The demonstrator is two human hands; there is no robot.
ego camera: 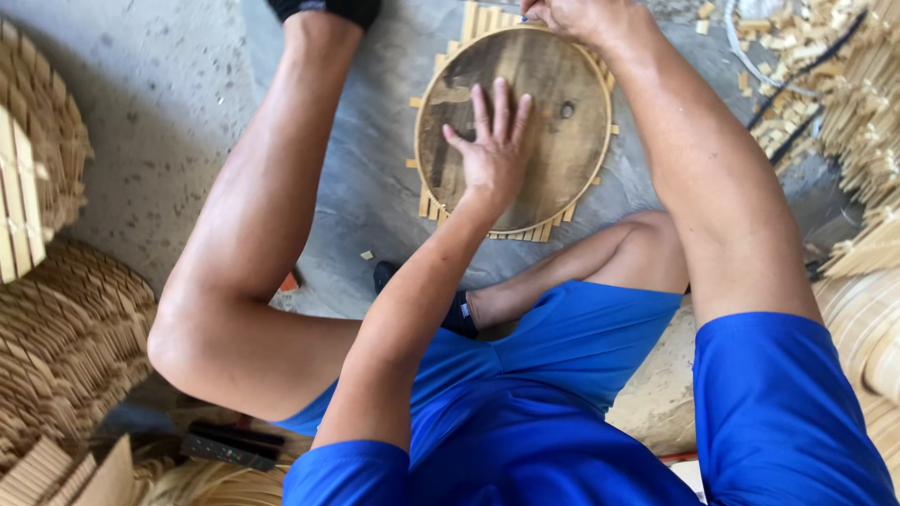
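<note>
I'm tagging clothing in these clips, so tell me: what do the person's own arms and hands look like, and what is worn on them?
Both arms are bare from the upper arm down, with short bright blue sleeves ending above the elbows. The left hand and right hand are bare: no gloves, and no watch, ring or wristband shows. The sleeves are plain, without visible markings, and match the blue shorts.

Bamboo-craft workshop, floor level. Bare grey concrete floor (pixel 169 103) as the work surface; stacks of woven slat mats (pixel 66 347) at left; bundles of cut bamboo strips (pixel 867 122) and scattered offcuts (pixel 783 37) at right; round wooden disc (pixel 553 112) laid over a lattice of slats (pixel 487 19) in the middle.
</note>
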